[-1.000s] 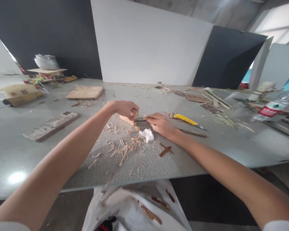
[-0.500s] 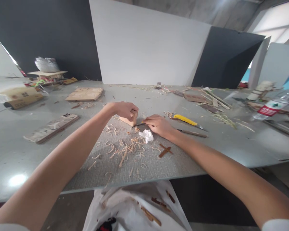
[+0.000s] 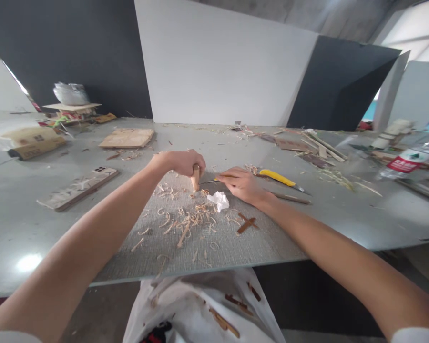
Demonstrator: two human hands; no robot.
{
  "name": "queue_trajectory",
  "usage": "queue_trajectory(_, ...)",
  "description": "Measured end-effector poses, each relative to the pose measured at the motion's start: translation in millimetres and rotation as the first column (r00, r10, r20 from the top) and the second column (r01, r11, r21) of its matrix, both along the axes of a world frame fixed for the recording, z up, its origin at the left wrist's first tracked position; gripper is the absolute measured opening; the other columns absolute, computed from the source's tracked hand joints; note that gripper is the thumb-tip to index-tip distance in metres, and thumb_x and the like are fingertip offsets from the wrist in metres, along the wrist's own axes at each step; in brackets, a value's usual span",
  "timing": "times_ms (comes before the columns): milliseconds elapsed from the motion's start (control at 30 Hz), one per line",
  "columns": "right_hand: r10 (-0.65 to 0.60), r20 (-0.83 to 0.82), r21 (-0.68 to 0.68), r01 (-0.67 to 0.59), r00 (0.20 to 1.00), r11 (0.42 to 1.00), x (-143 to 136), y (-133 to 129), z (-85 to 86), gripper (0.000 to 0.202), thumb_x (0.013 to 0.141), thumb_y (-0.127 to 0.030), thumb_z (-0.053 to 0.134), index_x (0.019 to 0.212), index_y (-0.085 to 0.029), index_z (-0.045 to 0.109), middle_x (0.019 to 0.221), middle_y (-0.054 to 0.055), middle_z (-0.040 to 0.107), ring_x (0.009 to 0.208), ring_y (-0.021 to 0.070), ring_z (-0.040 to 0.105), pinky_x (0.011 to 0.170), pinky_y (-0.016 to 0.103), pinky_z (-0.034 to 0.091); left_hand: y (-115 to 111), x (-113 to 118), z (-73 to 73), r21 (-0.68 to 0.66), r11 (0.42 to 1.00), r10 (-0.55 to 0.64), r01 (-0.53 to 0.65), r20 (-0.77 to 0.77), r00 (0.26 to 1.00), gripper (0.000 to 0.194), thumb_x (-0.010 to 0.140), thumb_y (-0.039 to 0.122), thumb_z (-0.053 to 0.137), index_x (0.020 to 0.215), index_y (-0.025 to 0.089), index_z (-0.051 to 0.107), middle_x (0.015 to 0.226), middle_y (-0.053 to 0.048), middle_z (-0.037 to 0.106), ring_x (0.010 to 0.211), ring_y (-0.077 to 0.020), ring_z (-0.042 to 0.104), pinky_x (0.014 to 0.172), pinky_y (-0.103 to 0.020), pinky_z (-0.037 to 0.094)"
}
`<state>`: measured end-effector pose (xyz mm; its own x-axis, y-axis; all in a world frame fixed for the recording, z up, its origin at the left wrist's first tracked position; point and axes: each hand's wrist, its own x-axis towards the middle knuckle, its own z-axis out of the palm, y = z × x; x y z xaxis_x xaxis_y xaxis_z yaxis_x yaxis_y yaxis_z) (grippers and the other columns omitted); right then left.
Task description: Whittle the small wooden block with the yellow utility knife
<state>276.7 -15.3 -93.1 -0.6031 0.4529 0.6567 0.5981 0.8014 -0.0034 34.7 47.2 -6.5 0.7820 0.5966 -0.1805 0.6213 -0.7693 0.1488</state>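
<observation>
A small, pale, unpainted wooden block [image 3: 196, 179] stands on end, tilted slightly, beneath the fingers of the left hand [image 3: 186, 163], which grasps it from above with its fingers curled around the upper part. The block's lower end is at the grey, woven-textured mat [image 3: 150, 262], on the side of the left hand nearer the person. The right hand [image 3: 240, 183] grips a slim carving tool with a thin, dark metal blade [image 3: 209, 181], its fingers closed around the handle. The blade points toward the left hand and its tip is at the block's edge; whether the two touch cannot be told.

Just below the right hand's fingers lies a crumpled piece of white paper [image 3: 219, 201]. Thin, curled, pale wood shavings [image 3: 188, 221] are strewn over the mat, nearer the person than the left hand. Two flat brown strips crossed in an X [image 3: 247, 224] lie nearer the person than the right hand. Beyond the right hand, to its right, rests a yellow-handled utility knife [image 3: 277, 177], and a slender brown-handled tool [image 3: 292, 198] lies beside the right wrist. Well left of the left hand is a marble-patterned phone [image 3: 78, 189]; farther beyond that hand lies a flat, light wooden board [image 3: 127, 138].
</observation>
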Motion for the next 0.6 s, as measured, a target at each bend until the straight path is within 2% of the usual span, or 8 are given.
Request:
queue_trajectory(100, 0.034, -0.015, 0.007, -0.034, 0.999, 0.999, 2.4, -0.8, 0.8, 0.031, 0.087, -0.014, 0.047, 0.106, -0.027, 0.067, 0.099, 0.002, 0.069, 0.091, 0.0158, 0.06, 0.083, 0.034, 0.048, -2.3, 1.9, -0.8, -0.015, 0.997, -0.074, 0.074, 0.017, 0.997, 0.04, 0.058, 0.013, 0.049, 0.092, 0.025, 0.068, 0.114, -0.005, 0.059, 0.101, -0.0231, 0.05, 0.073, -0.029, 0.038)
queue_trajectory(267, 0.042, -0.016, -0.018, -0.043, 0.999, 0.999, 5.9, -3.9, 2.3, 0.031, 0.087, -0.014, 0.047, 0.106, -0.028, 0.067, 0.099, 0.002, 0.069, 0.09, 0.0157, 0.06, 0.083, 0.035, 0.047, -3.1, 1.6, -2.0, 0.011, 0.994, -0.114, 0.113, 0.025, 0.993, 0.043, 0.059, 0.01, 0.045, 0.092, 0.026, 0.068, 0.138, -0.002, 0.041, 0.124, -0.0253, 0.035, 0.075, -0.029, 0.039)
queue_trajectory(433, 0.046, -0.001, -0.025, -0.046, 0.999, 0.999, 7.4, -5.6, 3.5, 0.03, 0.087, -0.014, 0.048, 0.106, -0.027, 0.067, 0.097, 0.003, 0.069, 0.09, 0.0158, 0.06, 0.082, 0.035, 0.048, -0.2, 1.0, -4.2, 0.002, 0.995, -0.101, 0.101, 0.019, 0.995, 0.042, 0.06, 0.011, 0.046, 0.093, 0.027, 0.067, 0.143, -0.001, 0.035, 0.124, -0.0248, 0.035, 0.078, -0.029, 0.04)
queue_trajectory(600, 0.021, 0.014, -0.02, -0.021, 1.0, 1.0, 1.2, -8.0, 3.1, 0.032, 0.087, -0.014, 0.049, 0.11, -0.029, 0.066, 0.101, 0.003, 0.068, 0.092, 0.0163, 0.059, 0.084, 0.035, 0.048, -4.2, 4.9, -2.3, -0.003, 0.994, -0.108, 0.108, 0.028, 0.994, 0.039, 0.059, 0.011, 0.044, 0.087, 0.025, 0.068, 0.14, -0.001, 0.039, 0.127, -0.0248, 0.032, 0.078, -0.029, 0.039)
